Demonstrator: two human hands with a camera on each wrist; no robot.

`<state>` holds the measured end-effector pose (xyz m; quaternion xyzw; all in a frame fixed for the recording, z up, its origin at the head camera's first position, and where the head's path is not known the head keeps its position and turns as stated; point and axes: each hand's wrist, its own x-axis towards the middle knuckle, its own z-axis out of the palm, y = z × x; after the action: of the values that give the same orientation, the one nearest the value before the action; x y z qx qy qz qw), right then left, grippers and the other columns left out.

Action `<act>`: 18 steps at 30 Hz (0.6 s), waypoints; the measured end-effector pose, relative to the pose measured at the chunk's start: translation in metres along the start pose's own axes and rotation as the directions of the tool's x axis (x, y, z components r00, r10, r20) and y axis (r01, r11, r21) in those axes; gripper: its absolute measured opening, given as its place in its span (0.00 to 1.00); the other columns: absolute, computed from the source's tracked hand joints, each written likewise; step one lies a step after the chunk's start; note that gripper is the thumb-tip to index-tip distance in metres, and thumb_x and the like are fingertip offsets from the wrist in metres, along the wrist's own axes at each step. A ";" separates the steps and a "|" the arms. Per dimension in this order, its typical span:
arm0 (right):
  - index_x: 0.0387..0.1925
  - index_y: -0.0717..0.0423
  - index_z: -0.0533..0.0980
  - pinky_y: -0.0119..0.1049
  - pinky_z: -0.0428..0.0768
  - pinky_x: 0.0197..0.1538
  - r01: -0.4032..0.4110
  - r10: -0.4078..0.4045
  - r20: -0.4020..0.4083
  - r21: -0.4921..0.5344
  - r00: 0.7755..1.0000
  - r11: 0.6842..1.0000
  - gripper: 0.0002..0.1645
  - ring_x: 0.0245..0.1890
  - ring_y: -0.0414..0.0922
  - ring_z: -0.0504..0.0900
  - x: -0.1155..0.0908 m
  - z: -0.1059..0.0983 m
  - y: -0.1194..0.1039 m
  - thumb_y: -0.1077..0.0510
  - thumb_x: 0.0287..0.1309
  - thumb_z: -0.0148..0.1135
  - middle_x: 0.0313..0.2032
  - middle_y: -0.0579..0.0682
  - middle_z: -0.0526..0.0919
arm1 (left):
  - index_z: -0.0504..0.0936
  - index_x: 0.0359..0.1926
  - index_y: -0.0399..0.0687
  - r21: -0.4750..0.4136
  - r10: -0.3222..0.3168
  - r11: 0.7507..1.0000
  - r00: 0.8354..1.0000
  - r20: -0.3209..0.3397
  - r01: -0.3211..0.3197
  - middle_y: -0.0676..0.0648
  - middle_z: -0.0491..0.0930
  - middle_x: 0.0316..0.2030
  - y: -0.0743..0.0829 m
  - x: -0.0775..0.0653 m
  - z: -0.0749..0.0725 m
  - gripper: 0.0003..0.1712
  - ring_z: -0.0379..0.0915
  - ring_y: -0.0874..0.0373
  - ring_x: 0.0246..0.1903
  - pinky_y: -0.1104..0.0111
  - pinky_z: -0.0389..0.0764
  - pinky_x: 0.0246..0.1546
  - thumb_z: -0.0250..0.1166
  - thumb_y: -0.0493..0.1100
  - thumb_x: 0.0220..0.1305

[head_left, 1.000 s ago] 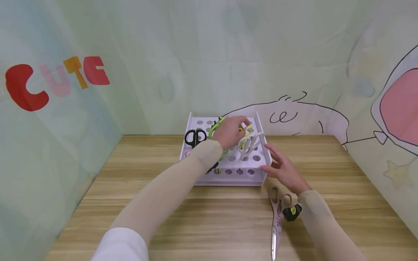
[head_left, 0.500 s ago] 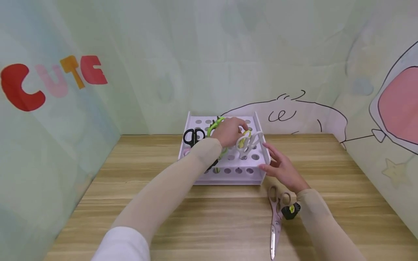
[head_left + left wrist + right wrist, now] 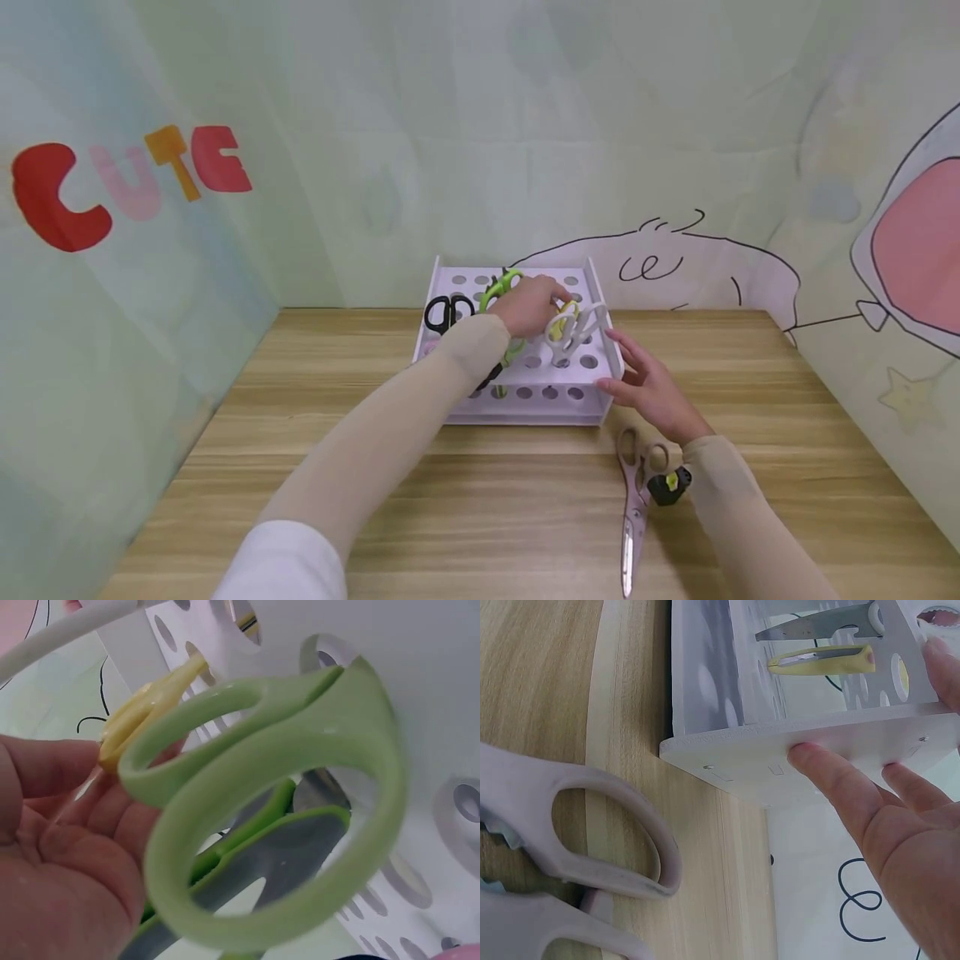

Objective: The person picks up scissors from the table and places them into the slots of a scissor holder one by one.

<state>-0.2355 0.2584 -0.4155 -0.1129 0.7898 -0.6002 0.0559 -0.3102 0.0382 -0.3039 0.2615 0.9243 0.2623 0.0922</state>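
My left hand pinches the handles of yellow scissors, whose sheathed yellow blade hangs below the top plate of a white rack with round holes. Pale green handles fill the front of the left wrist view, with grey-and-green handles behind. White-handled scissors stand in the rack beside the yellow pair. My right hand holds the rack's right side panel, thumb at the front edge and fingertips against the outer face. Part of the yellow handles is hidden by my left hand.
Black-handled scissors stand at the rack's left. Large pinkish scissors lie on the wooden table in front of the rack's right corner, close to the black wrist camera. Printed cloth walls enclose the table.
The yellow handles have sunk lower towards the rack's top plate, and my left hand has come down slightly with them. My right hand has stayed at the rack's side.
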 end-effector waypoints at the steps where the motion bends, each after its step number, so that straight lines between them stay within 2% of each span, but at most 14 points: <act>1: 0.77 0.40 0.52 0.50 0.79 0.54 -0.003 0.003 -0.001 0.001 1.000 1.000 0.49 0.68 0.67 0.60 0.000 0.000 0.000 0.57 0.63 0.67 0.76 0.59 0.47 | 0.75 0.65 0.46 0.002 0.001 1.000 1.000 0.005 -0.001 0.45 0.73 0.65 0.000 0.000 0.000 0.23 0.67 0.52 0.63 0.62 0.69 0.63 0.54 0.33 0.72; 7: 0.78 0.41 0.51 0.50 0.79 0.55 -0.009 0.009 0.000 0.003 1.000 1.000 0.49 0.68 0.68 0.60 -0.002 0.000 -0.001 0.58 0.63 0.66 0.76 0.60 0.46 | 0.74 0.66 0.49 0.018 -0.002 1.000 1.000 0.006 0.002 0.44 0.73 0.64 -0.001 -0.002 0.003 0.25 0.69 0.51 0.62 0.61 0.70 0.63 0.50 0.31 0.73; 18: 0.78 0.41 0.51 0.50 0.79 0.54 0.014 -0.014 0.002 0.011 1.000 1.000 0.48 0.69 0.67 0.59 0.002 0.000 0.000 0.59 0.64 0.66 0.76 0.60 0.47 | 0.81 0.60 0.50 0.004 0.059 0.998 0.995 -0.077 -0.058 0.48 0.79 0.57 -0.010 0.003 0.008 0.19 0.73 0.55 0.55 0.65 0.72 0.58 0.58 0.35 0.71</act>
<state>-0.2371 0.2579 -0.4157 -0.1190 0.7858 -0.6046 0.0531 -0.3143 0.0359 -0.3164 0.2783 0.9193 0.2741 0.0488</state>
